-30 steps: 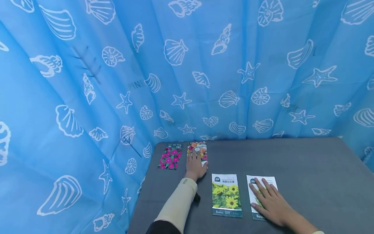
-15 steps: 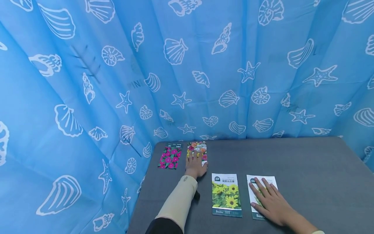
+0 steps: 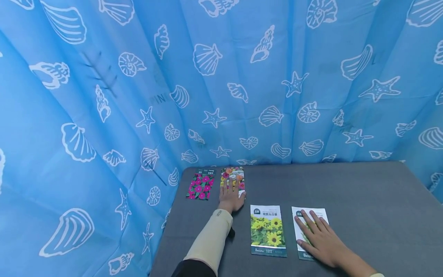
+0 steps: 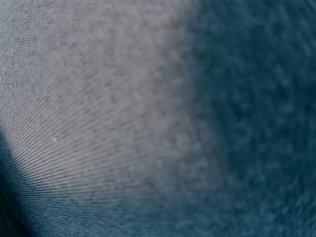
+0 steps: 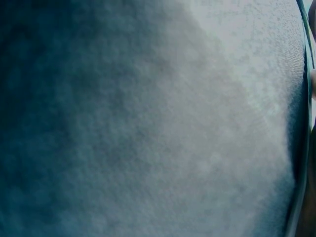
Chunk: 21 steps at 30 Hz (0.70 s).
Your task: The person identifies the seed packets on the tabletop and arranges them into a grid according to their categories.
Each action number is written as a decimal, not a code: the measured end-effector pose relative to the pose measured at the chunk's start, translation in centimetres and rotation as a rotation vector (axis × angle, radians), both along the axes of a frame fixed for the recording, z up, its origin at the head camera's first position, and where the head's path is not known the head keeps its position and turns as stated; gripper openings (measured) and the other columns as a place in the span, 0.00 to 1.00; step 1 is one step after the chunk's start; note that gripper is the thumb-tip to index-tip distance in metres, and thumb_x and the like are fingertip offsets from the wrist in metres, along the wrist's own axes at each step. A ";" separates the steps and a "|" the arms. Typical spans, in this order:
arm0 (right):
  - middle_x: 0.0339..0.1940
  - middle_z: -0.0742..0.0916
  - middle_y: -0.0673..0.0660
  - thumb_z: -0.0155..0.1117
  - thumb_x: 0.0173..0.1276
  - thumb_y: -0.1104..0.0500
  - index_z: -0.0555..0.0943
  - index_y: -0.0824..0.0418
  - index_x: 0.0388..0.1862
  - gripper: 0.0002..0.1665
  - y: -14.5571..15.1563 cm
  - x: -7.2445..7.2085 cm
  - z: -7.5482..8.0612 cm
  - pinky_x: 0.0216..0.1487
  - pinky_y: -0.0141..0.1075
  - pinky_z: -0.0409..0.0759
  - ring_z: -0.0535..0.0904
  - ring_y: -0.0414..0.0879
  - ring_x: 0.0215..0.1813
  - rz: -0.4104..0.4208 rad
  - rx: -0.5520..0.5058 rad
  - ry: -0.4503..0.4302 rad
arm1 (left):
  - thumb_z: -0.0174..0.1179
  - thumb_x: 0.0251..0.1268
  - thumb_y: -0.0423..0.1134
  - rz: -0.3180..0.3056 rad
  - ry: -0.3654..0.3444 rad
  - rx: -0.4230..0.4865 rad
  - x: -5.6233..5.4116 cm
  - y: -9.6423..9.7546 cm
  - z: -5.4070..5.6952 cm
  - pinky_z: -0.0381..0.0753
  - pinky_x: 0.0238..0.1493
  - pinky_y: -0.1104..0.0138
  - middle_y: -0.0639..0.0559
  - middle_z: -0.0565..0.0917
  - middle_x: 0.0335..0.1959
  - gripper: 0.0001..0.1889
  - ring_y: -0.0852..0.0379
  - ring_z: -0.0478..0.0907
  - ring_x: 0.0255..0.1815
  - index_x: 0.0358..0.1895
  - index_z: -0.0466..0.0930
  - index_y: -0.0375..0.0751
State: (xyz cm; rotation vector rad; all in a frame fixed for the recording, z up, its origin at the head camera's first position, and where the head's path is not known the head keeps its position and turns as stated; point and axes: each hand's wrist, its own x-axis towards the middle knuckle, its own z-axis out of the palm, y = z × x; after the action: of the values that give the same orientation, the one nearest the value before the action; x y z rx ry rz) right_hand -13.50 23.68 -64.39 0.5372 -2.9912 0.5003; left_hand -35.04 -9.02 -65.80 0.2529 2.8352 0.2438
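My left hand (image 3: 231,197) rests with straight fingers on a seed packet (image 3: 232,174) printed with mixed-colour flowers, covering its lower part. Left of it lies a second seed packet (image 3: 200,186) with magenta blooms. My right hand (image 3: 320,240) lies flat, fingers spread, over a white seed packet (image 3: 298,211) with a green lower band; most of its picture is hidden. Between the hands a sunflower seed packet (image 3: 268,231) lies face up, touched by neither. The left wrist view holds only blurred cloth; at the right edge of the right wrist view a packet edge shows.
A grey cloth-covered table (image 3: 373,204) bears all the packets. Behind it and along its left side hangs a blue curtain (image 3: 232,123) with white shell and starfish prints. A small black object (image 3: 231,233) sits under the left forearm.
Both hands stay in place on their packets, and all the packets lie where they were. Only the head view has shifted very slightly.
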 end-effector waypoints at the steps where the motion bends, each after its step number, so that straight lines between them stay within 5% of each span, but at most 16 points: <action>1: 0.86 0.67 0.65 0.56 0.79 0.32 0.67 0.54 0.84 0.44 0.0 0.0 0.0 0.75 0.27 0.11 0.55 0.66 0.87 0.001 0.000 0.000 | 0.34 0.84 0.69 0.001 -0.001 0.000 0.0 0.0 0.0 0.34 0.88 0.43 0.52 0.30 0.91 0.41 0.44 0.23 0.90 0.89 0.30 0.62; 8: 0.86 0.67 0.65 0.56 0.80 0.33 0.66 0.53 0.85 0.44 -0.1 0.0 0.2 0.76 0.27 0.11 0.42 0.58 0.91 0.006 0.013 0.018 | 0.33 0.84 0.68 0.005 -0.008 0.014 0.2 -0.1 0.3 0.33 0.88 0.42 0.51 0.30 0.91 0.40 0.43 0.22 0.90 0.89 0.31 0.61; 15: 0.85 0.69 0.64 0.58 0.79 0.34 0.66 0.53 0.85 0.43 0.0 0.1 0.3 0.77 0.29 0.11 0.33 0.50 0.91 0.030 0.065 0.100 | 0.37 0.85 0.67 0.011 -0.007 0.016 0.5 0.3 1.8 0.38 0.88 0.41 0.48 0.36 0.91 0.40 0.41 0.29 0.91 0.89 0.36 0.59; 21: 0.84 0.69 0.64 0.58 0.79 0.35 0.67 0.53 0.84 0.42 -0.1 0.2 -0.2 0.78 0.28 0.12 0.40 0.53 0.92 0.021 0.047 0.101 | 0.46 0.84 0.62 -0.010 0.039 0.015 0.3 0.6 2.3 0.45 0.87 0.40 0.41 0.49 0.89 0.39 0.36 0.41 0.90 0.88 0.49 0.51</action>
State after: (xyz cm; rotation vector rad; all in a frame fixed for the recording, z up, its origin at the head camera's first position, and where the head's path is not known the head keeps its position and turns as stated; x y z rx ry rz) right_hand -13.25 23.58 -64.55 0.5804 -2.9099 0.3932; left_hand -34.77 -8.38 -63.51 0.2772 2.8711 0.2608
